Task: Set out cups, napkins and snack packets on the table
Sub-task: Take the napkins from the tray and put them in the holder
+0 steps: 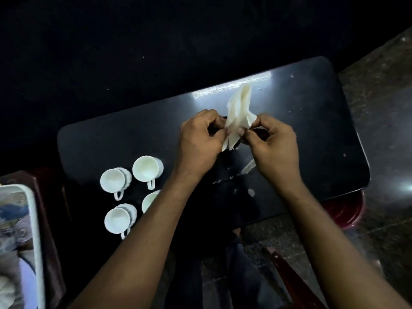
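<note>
Both hands hold a bunch of white paper napkins (239,108) above the middle of a glossy black table (323,130). My left hand (199,139) pinches the bunch from the left, and my right hand (275,146) pinches it from the right. The napkins fan upward and away from me. Several white handled cups stand on the table's left part: one at the back (147,169), one to its left (114,180), one nearest me (119,219). A further cup (150,200) is half hidden by my left forearm. A dark object under the napkins is mostly hidden by my fingers.
A white-rimmed tray (33,219) with blurred contents rests on a dark red stand at the far left. A red stool (347,210) shows under the table's right end. Small white scraps (251,192) lie on the table. Stone floor surrounds it.
</note>
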